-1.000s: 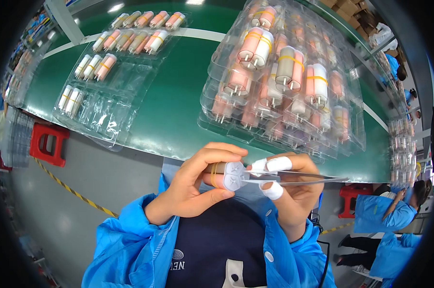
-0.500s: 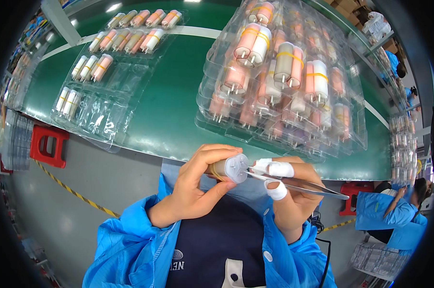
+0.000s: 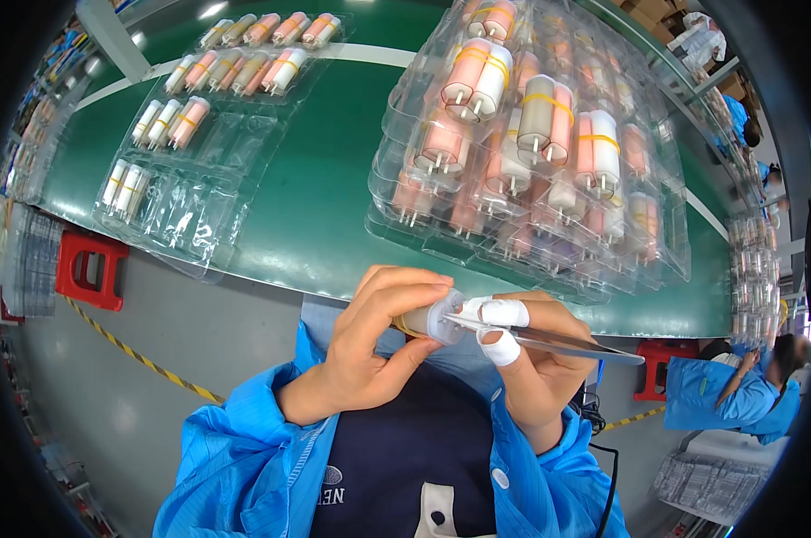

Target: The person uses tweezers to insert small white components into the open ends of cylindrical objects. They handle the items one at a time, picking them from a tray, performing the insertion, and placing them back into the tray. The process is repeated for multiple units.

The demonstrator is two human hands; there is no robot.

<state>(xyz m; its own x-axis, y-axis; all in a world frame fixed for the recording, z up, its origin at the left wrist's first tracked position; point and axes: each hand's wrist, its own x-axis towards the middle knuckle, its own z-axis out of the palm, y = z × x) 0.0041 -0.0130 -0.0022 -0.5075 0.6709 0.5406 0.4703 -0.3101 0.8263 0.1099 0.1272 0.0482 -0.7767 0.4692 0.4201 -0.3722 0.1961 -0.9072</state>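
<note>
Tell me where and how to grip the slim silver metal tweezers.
Probably pinch the tweezers across their flat middle, coming from the right: the pointed tips face left, at the grey, pale-capped cylinder bundle, and the rounded end juts right.

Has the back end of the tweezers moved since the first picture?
Yes: the tweezers swung their back end downward in view, away from the green table.

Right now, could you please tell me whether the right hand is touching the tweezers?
Touching: the head view shows the right hand gripping the tweezers between its white-wrapped thumb and fingers.
</note>
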